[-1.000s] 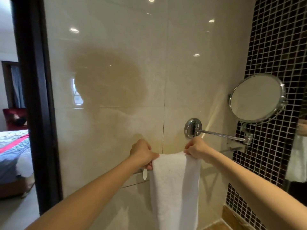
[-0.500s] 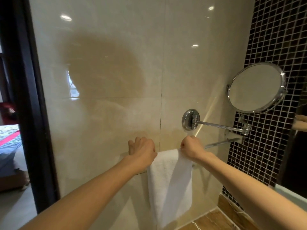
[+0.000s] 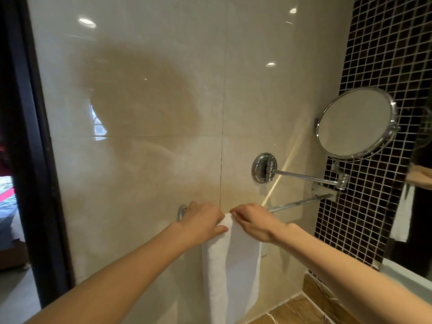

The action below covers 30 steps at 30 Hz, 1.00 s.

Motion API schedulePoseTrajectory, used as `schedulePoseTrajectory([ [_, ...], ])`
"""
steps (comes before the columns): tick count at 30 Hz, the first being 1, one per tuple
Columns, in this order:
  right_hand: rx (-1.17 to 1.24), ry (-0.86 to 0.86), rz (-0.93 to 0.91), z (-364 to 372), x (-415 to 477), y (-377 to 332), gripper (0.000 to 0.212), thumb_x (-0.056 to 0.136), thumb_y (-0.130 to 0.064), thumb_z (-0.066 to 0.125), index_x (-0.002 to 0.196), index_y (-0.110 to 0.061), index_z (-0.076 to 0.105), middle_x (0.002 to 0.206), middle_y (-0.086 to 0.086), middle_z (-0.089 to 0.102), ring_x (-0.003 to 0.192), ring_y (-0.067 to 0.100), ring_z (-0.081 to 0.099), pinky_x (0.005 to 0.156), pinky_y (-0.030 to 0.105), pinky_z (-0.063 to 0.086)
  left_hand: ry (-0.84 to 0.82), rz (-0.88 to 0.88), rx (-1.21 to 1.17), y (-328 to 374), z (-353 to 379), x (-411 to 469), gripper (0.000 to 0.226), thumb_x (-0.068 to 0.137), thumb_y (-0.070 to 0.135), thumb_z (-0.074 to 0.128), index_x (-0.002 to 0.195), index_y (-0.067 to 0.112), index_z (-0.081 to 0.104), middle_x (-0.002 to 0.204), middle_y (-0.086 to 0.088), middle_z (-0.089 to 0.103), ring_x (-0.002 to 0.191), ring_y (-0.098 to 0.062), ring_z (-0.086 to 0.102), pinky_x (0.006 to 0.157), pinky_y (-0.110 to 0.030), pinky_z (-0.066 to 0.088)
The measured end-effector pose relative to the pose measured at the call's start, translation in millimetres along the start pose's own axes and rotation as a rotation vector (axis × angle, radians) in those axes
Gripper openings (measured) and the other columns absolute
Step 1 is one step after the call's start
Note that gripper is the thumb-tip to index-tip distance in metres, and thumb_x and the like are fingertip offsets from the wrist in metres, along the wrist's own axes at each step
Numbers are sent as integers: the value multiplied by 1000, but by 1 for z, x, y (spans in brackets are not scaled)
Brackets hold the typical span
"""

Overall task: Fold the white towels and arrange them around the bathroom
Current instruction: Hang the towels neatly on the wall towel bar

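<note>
A white towel (image 3: 236,265) hangs folded over a chrome towel rail (image 3: 301,202) on the beige tiled wall, its two layers hanging down toward the floor. My left hand (image 3: 201,220) grips the towel's top left part at the rail, fingers over the top and thumb on the front. My right hand (image 3: 254,222) lies on the towel's top right part, with fairly straight fingers pointing left and their tips touching the raised fold between both hands. The rail under my hands is hidden.
A round chrome mirror (image 3: 355,123) on a swing arm (image 3: 304,176) juts out above the rail at the right. Black mosaic tiles (image 3: 378,54) cover the right wall. A dark door frame (image 3: 28,148) stands at the left, a wooden-look floor (image 3: 299,309) below.
Both hands have moved closer together along the rail, so the towel's top is now narrower and bunched between them. My right hand has loosened from a fist.
</note>
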State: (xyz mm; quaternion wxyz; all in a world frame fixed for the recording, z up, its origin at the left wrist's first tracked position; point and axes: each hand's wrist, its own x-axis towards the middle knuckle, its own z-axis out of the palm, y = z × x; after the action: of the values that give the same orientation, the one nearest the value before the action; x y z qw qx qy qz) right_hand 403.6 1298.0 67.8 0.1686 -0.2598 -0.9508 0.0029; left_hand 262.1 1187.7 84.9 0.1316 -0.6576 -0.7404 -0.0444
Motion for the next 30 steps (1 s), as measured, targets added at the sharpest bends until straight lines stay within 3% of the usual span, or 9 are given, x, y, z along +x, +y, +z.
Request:
schedulePoseTrajectory([
  [8, 37, -29, 83, 5, 8, 1, 36, 99, -31, 34, 87, -10, 60, 89, 12, 67, 85, 33, 59, 76, 43, 48, -27, 2, -6, 1, -3, 4, 31, 93, 45, 48, 75, 20, 48, 82, -1, 50, 75, -23, 42, 69, -33, 26],
  [10, 45, -35, 79, 5, 8, 1, 35, 99, -32, 34, 89, -10, 60, 91, 11, 67, 86, 32, 59, 78, 44, 49, -21, -4, 3, 1, -2, 3, 30, 93, 46, 47, 76, 21, 46, 87, -4, 53, 79, -26, 44, 71, -35, 31],
  [14, 55, 34, 42, 4, 3, -2, 36, 99, -31, 38, 121, -12, 59, 122, 8, 64, 112, 28, 58, 92, 41, 47, 24, 31, 50, 1, 1, -2, 22, 95, 43, 44, 84, 25, 41, 104, -8, 59, 97, -34, 52, 78, -38, 35],
  [18, 30, 40, -11, 2, -3, -7, 27, 94, -23, 41, 103, -8, 62, 102, 9, 67, 96, 30, 60, 80, 44, 49, 166, 104, 105, 2, 7, -15, 25, 95, 40, 41, 100, 20, 56, 111, -3, 58, 107, -27, 50, 83, -38, 32],
  [20, 34, 56, -15, -1, -5, -11, 30, 95, -22, 43, 115, -11, 62, 116, 8, 66, 108, 29, 59, 88, 43, 48, 225, 129, 100, 3, 12, -23, 31, 96, 38, 40, 114, 21, 58, 118, -1, 56, 112, -24, 48, 86, -36, 30],
  [22, 52, 71, -5, -4, -5, -15, 35, 96, -21, 45, 128, -13, 58, 130, 7, 61, 120, 25, 55, 98, 39, 45, 355, 189, 26, 5, 16, -35, 30, 93, 32, 46, 116, 20, 62, 116, -2, 60, 109, -25, 52, 85, -35, 28],
  [24, 87, 76, 3, -6, -5, -20, 36, 96, -18, 47, 130, -12, 57, 133, 8, 59, 123, 25, 54, 101, 36, 43, 467, 274, -114, 8, 23, -48, 21, 87, 20, 57, 101, 11, 70, 100, -9, 66, 94, -31, 60, 82, -37, 39],
  [26, 103, 76, 3, -7, -5, -24, 36, 95, -14, 47, 129, -9, 58, 131, 11, 60, 121, 27, 55, 101, 37, 43, 435, 289, -297, 13, 37, -64, 19, 87, 17, 58, 98, 8, 71, 94, -11, 66, 84, -33, 62, 75, -41, 48],
  [30, 78, 68, -19, -2, -10, -34, 34, 96, -11, 46, 126, -8, 60, 128, 13, 62, 118, 29, 57, 99, 42, 45, 349, 229, -518, 23, 82, -90, 19, 92, 23, 55, 102, 13, 68, 94, -2, 65, 75, -20, 61, 66, -33, 49],
])
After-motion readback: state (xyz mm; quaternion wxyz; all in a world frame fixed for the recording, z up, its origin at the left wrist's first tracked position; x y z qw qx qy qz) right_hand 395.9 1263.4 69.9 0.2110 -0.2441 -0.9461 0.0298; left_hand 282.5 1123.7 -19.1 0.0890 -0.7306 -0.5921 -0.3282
